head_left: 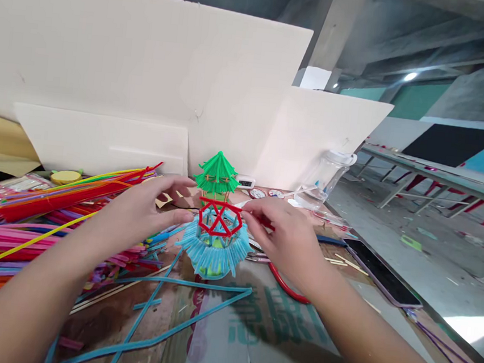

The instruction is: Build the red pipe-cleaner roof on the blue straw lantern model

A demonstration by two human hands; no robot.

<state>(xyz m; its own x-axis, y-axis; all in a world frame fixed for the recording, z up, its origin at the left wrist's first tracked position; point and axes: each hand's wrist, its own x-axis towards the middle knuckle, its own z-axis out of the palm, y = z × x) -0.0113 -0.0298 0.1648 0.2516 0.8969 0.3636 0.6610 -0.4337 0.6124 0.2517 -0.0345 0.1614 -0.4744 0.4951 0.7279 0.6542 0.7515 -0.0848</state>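
In the middle of the head view stands a small pagoda model of pipe cleaners, with a green tiered roof above a flared light-blue lower tier. In front of the model's middle is a red pipe-cleaner frame, bent into a many-sided outline with crossing strips. My right hand pinches the frame's upper right end between thumb and fingers. To the left of the model, my left hand has its thumb and fingers apart around bare space, fingertips close to the model. Whether they touch it I cannot tell.
Coloured pipe cleaners are heaped at the left. Bent light-blue strips lie in front. Red-handled pliers lie by my right hand, with a phone and clear bottle farther right. White boards stand behind.
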